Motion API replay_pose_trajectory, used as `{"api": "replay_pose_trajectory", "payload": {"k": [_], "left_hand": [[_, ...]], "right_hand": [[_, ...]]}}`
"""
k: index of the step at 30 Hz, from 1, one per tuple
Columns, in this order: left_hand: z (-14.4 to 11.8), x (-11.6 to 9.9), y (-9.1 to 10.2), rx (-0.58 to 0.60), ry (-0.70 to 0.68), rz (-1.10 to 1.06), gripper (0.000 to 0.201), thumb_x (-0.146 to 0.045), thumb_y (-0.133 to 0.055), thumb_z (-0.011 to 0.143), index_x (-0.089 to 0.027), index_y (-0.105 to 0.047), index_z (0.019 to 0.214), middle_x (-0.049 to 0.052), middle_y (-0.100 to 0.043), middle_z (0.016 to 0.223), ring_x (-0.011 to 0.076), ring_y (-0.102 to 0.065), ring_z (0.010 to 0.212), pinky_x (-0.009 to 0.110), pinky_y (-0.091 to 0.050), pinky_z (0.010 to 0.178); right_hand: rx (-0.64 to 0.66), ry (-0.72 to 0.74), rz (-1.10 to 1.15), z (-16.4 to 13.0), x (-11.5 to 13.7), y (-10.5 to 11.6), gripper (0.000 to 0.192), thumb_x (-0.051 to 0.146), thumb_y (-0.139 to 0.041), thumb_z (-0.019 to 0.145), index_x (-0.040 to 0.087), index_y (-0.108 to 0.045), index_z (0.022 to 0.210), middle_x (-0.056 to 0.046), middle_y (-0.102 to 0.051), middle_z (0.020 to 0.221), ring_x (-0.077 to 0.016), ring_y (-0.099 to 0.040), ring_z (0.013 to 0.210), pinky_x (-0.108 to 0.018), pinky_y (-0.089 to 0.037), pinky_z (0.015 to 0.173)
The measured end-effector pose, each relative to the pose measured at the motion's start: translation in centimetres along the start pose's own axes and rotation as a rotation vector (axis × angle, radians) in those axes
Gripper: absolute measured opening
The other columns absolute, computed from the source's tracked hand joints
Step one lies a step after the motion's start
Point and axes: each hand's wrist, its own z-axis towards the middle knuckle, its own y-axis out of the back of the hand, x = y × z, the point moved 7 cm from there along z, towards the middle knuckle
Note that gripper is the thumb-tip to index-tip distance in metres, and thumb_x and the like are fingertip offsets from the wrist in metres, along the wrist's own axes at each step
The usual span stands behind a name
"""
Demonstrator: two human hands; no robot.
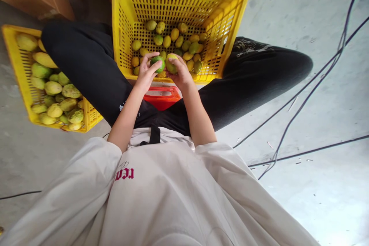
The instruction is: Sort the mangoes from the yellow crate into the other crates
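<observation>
Head view, green fruit [157, 62] in left hand [146, 73], yellow-green fruit [171, 63] in right hand [181, 74]

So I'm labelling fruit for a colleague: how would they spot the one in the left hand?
Start at the yellow crate between the knees. At its near edge, the left hand holds the green fruit. It is darker green than the yellowish fruit in the right hand.

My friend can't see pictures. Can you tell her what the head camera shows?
A seated person's left hand holds a green fruit and their right hand a yellow-green fruit, over a yellow crate of similar fruit.
</observation>
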Motion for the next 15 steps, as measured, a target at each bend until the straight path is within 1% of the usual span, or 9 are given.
{"api": "replay_pose_trajectory", "payload": {"k": [2, 4, 6, 8, 10, 11, 13, 14, 15], "left_hand": [[0.1, 0.7, 0.3, -0.009, 0.061, 0.119, 0.015, -0.014, -0.078, 0.108, -0.026, -0.072, 0.115, 0.002, -0.075, 0.113, 0.0233, -0.075, 0.131, 0.032, -0.060, 0.110], [0.4, 1.4, 0.8, -0.039, 0.112, 0.209, 0.012, -0.022, -0.079, 0.108, -0.025, -0.072, 0.117, 0.001, -0.073, 0.112, 0.0190, -0.078, 0.112, 0.027, -0.061, 0.095], [0.5, 2.2, 1.4, -0.087, 0.187, 0.236, 0.008, -0.027, -0.075, 0.111, -0.025, -0.070, 0.116, 0.001, -0.072, 0.108, 0.0153, -0.077, 0.096, 0.023, -0.059, 0.083], [0.5, 3.0, 1.9, -0.137, 0.268, 0.206, 0.005, -0.030, -0.067, 0.114, -0.025, -0.067, 0.115, 0.000, -0.070, 0.101, 0.0129, -0.074, 0.084, 0.021, -0.056, 0.075], [0.4, 3.2, 2.3, -0.187, 0.302, 0.151, 0.005, -0.029, -0.062, 0.115, -0.025, -0.065, 0.114, -0.001, -0.068, 0.095, 0.0119, -0.072, 0.077, 0.020, -0.054, 0.071], [0.4, 3.1, 2.4, -0.208, 0.296, 0.124, 0.004, -0.028, -0.062, 0.114, -0.026, -0.064, 0.114, -0.002, -0.068, 0.095, 0.0117, -0.071, 0.076, 0.019, -0.054, 0.070], [0.3, 2.9, 2.5, -0.239, 0.285, 0.086, 0.002, -0.027, -0.063, 0.112, -0.025, -0.064, 0.112, -0.002, -0.068, 0.094, 0.0119, -0.071, 0.075, 0.020, -0.053, 0.070], [0.2, 2.9, 2.5, -0.249, 0.291, 0.078, 0.002, -0.026, -0.063, 0.111, -0.025, -0.064, 0.111, -0.002, -0.067, 0.093, 0.0122, -0.071, 0.075, 0.021, -0.053, 0.069], [0.2, 2.9, 2.5, -0.253, 0.297, 0.072, 0.002, -0.024, -0.062, 0.110, -0.025, -0.064, 0.111, -0.002, -0.067, 0.093, 0.0125, -0.070, 0.075, 0.021, -0.052, 0.068]], "right_hand": [[-0.045, -0.051, -0.116, 0.4, -0.9, 0.8, 0.044, 0.045, -0.092, 0.090, 0.030, -0.062, 0.117, 0.003, -0.072, 0.101, -0.0209, -0.078, 0.096, -0.032, -0.062, 0.076], [-0.102, -0.103, -0.192, 1.0, -1.8, 1.5, 0.041, 0.042, -0.090, 0.093, 0.028, -0.060, 0.116, 0.003, -0.070, 0.098, -0.0184, -0.077, 0.086, -0.027, -0.058, 0.068], [-0.170, -0.123, -0.188, 1.6, -2.3, 2.1, 0.032, 0.038, -0.085, 0.097, 0.028, -0.059, 0.113, 0.003, -0.068, 0.097, -0.0168, -0.075, 0.083, -0.025, -0.058, 0.067], [-0.260, -0.143, -0.112, 1.6, -2.6, 2.5, 0.018, 0.034, -0.075, 0.101, 0.028, -0.059, 0.107, 0.003, -0.067, 0.096, -0.0167, -0.074, 0.085, -0.025, -0.061, 0.071], [-0.342, -0.188, -0.046, 1.1, -2.9, 2.8, 0.011, 0.032, -0.067, 0.103, 0.028, -0.057, 0.102, 0.001, -0.066, 0.095, -0.0179, -0.074, 0.086, -0.026, -0.062, 0.071], [-0.351, -0.199, -0.045, 0.8, -2.7, 2.7, 0.012, 0.034, -0.065, 0.104, 0.028, -0.056, 0.099, 0.001, -0.065, 0.093, -0.0189, -0.073, 0.084, -0.026, -0.061, 0.069], [-0.351, -0.203, -0.032, 0.2, -2.1, 2.6, 0.013, 0.031, -0.060, 0.104, 0.028, -0.052, 0.094, -0.001, -0.064, 0.090, -0.0203, -0.073, 0.081, -0.029, -0.063, 0.068], [-0.366, -0.271, 0.035, 0.0, -2.2, 2.5, 0.013, 0.028, -0.054, 0.106, 0.027, -0.053, 0.093, -0.002, -0.064, 0.088, -0.0210, -0.073, 0.081, -0.030, -0.065, 0.069], [-0.357, -0.349, 0.070, -0.1, -2.1, 2.1, 0.016, 0.028, -0.047, 0.109, 0.027, -0.054, 0.094, -0.004, -0.064, 0.088, -0.0220, -0.074, 0.082, -0.032, -0.066, 0.068]]}}
